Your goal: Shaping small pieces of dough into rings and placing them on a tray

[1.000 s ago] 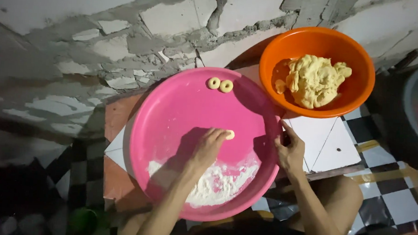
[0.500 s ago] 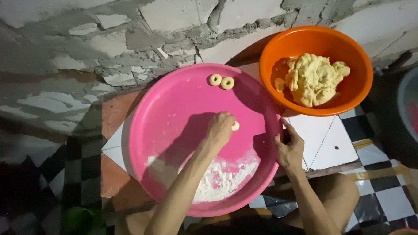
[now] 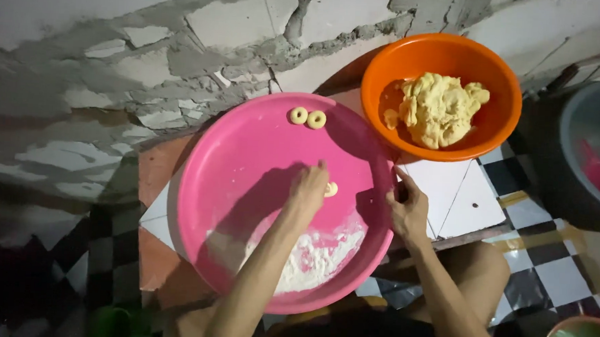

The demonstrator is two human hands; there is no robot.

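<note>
A small piece of dough point(image 3: 331, 189) lies on the bare floor of the pink basin point(image 3: 247, 146), near its middle and just beside the left hand point(image 3: 307, 189). That hand rests over it, fingers together and curled down; whether they pinch the piece cannot be told. The right hand point(image 3: 409, 210) clasps the basin's right rim. Two dough rings point(image 3: 307, 117) sit side by side at the far edge; flour point(image 3: 316, 253) lies at the near edge. Judgement: light pressure and floured fingertips suit the shaping.
</note>
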